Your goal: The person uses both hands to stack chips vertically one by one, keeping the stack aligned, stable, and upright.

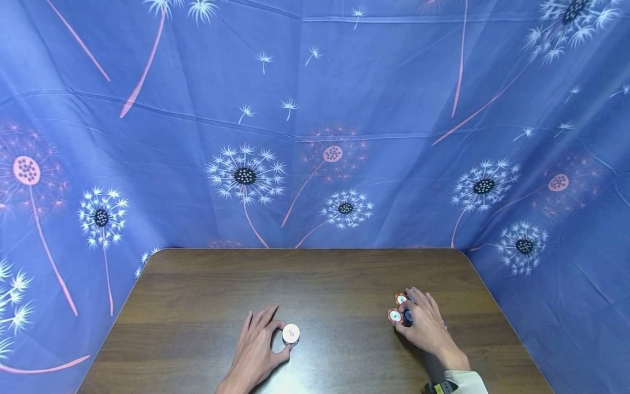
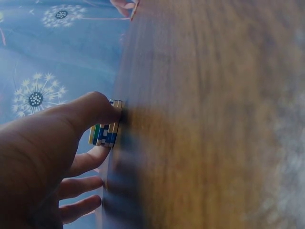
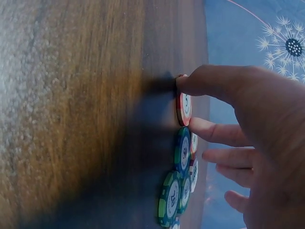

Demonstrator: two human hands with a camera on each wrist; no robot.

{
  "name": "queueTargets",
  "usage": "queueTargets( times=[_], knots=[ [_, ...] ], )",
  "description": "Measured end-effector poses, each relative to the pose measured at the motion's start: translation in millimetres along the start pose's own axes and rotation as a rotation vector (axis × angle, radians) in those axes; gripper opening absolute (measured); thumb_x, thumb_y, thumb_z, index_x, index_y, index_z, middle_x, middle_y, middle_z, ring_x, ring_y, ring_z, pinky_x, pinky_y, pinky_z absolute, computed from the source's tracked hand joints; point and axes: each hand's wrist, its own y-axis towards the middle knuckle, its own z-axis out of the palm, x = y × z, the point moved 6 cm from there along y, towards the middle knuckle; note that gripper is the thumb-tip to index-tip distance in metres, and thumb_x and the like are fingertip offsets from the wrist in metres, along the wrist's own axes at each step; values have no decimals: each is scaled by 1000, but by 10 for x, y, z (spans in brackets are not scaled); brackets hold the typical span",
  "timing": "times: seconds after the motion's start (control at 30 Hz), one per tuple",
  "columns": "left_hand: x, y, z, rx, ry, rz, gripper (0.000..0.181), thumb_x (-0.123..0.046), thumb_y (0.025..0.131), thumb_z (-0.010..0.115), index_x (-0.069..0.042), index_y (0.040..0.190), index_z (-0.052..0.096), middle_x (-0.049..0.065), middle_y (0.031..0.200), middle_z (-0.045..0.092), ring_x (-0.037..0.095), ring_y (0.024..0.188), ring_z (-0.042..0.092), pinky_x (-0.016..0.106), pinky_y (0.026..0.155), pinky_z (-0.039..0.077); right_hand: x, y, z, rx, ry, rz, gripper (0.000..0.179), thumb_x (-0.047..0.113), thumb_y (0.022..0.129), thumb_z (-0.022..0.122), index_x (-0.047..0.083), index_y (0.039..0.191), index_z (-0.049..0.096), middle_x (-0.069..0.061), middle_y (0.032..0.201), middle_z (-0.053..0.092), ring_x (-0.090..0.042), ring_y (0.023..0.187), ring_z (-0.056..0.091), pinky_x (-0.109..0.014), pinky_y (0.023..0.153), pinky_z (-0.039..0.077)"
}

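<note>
My left hand (image 1: 256,342) holds a short stack of poker chips (image 1: 291,334) by its sides, between thumb and index finger. The top chip is white-faced; in the left wrist view the stack's edges (image 2: 106,133) show yellow, green, blue and white. On the right, my right hand (image 1: 425,324) pinches a red poker chip (image 3: 185,104) at its rim with thumb and index finger. Close by lie a second red chip (image 1: 401,299) and a dark blue chip (image 1: 408,315), partly under the fingers. Green chips (image 3: 170,199) show below the hand in the right wrist view.
Both hands work over a brown wood-grain table (image 1: 320,273). A blue cloth (image 1: 315,109) printed with dandelions hangs behind it and along both sides. The right wrist carries a dark band (image 1: 440,388) below a pale sleeve (image 1: 465,381).
</note>
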Motion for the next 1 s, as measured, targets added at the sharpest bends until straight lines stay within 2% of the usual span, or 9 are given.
queueTargets(
  times=[0.27,0.6,1.0],
  knots=[
    [2,19,5,22,-19,-23,37,-36,70,93,-19,97,74,16,149,63,37,138,57,69,120,35,-19,25,33,21,11,9,33,20,68,91,17,81,60,-34,138,63,-55,139,51,-75,114,31],
    [4,15,1,15,-22,-15,37,-36,69,93,-19,96,74,17,149,63,38,137,58,70,119,36,-19,19,38,-21,19,3,36,24,65,91,19,77,57,-33,135,66,-54,138,53,-74,113,32],
    [-6,16,-5,21,-12,-11,37,-36,70,93,-19,97,75,17,150,62,41,141,55,68,121,33,-51,38,64,-4,22,32,34,25,66,89,19,77,58,-32,137,65,-53,141,51,-75,115,30]
  ],
)
